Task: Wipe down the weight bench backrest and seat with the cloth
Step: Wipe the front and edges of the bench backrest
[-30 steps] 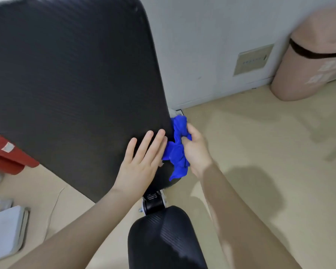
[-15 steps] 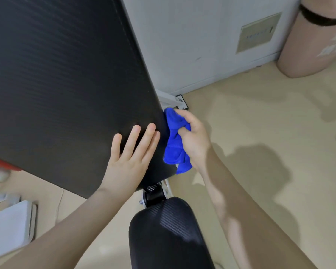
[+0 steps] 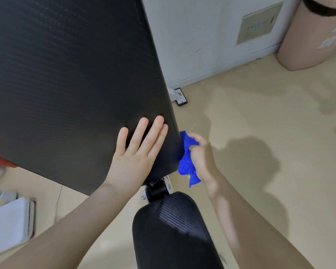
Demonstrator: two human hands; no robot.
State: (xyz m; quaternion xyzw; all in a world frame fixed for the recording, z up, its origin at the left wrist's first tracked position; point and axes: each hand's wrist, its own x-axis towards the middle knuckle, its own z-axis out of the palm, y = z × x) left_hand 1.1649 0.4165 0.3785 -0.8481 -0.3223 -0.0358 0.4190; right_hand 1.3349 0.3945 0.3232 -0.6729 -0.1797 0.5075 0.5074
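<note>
The black textured backrest (image 3: 66,84) of the weight bench fills the upper left, tilted up. Below it the black seat pad (image 3: 175,233) lies at the bottom centre, joined by a black hinge (image 3: 156,189). My left hand (image 3: 136,154) rests flat on the backrest's lower right corner, fingers spread. My right hand (image 3: 202,158) is closed on a bunched blue cloth (image 3: 186,162), pressing it against the backrest's right side edge near the bottom.
A white wall with a beige plate (image 3: 258,24) stands behind. A pink punching bag (image 3: 314,35) lies at the upper right. A bench foot (image 3: 179,97) sits on the beige floor. A red object (image 3: 0,161) and white flat items (image 3: 8,224) lie at the left.
The right hand with the cloth has slid down along the backrest's right edge toward its lower corner. The left hand stays flat on the backrest. The view has moved closer.
</note>
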